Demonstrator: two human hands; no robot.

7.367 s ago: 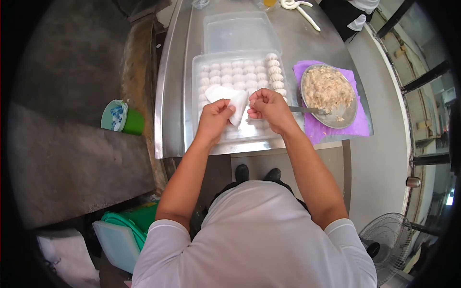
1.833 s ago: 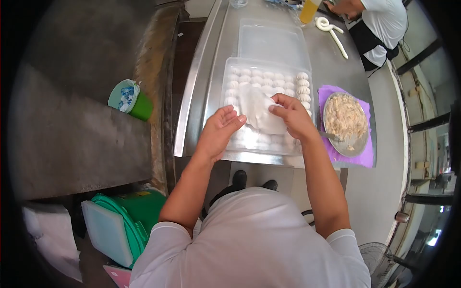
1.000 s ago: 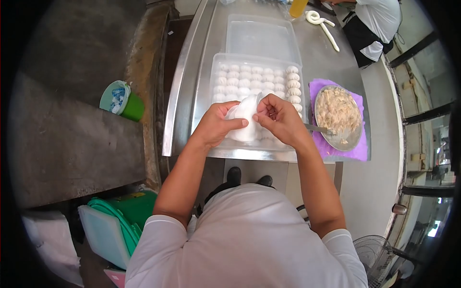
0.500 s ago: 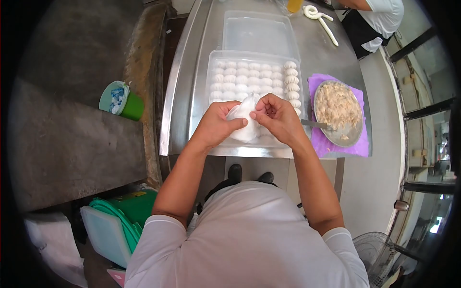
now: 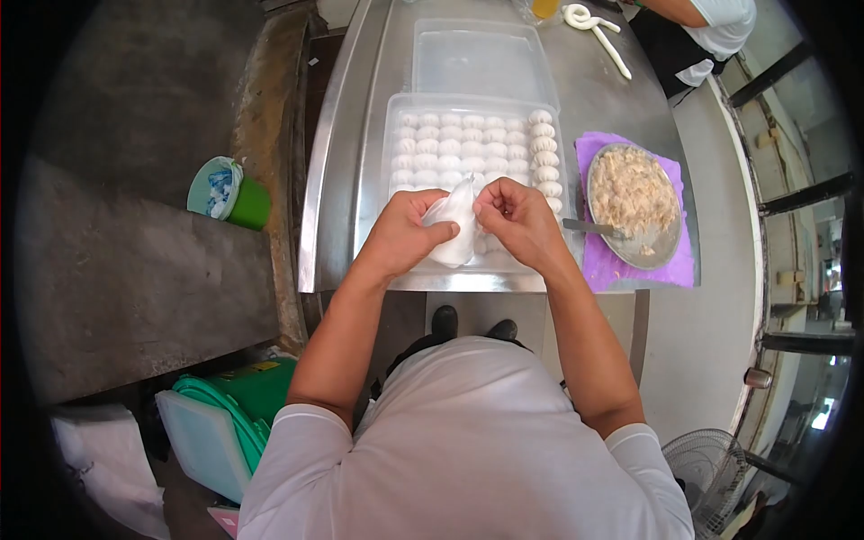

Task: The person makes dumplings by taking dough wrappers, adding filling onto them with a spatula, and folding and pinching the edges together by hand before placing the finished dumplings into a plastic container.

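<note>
A soft white bag (image 5: 457, 223), thin and gathered to a point at the top, hangs over the near part of a clear plastic tray (image 5: 389, 135). My left hand (image 5: 403, 232) grips its left side, thumb across the front. At the opposite edge, the fingers of my right hand (image 5: 520, 223) are pinched together against it. Rows of pleated white dumplings (image 5: 450, 135) fill the tray, with a separate column (image 5: 544, 144) along its right side. The bag and my hands hide the nearest rows.
A metal bowl of pale filling (image 5: 634, 198) with a flat-bladed spatula (image 5: 585, 227) rests on a purple cloth (image 5: 679, 270) at right. Behind the tray lies a clear lid (image 5: 477, 58). A dough rope (image 5: 598, 31) and another person (image 5: 693, 40) are at far right.
The white bag has narrowed and leans a little more to the right at its tip. Both hands stay in nearly the same place; the view has shifted slightly.
</note>
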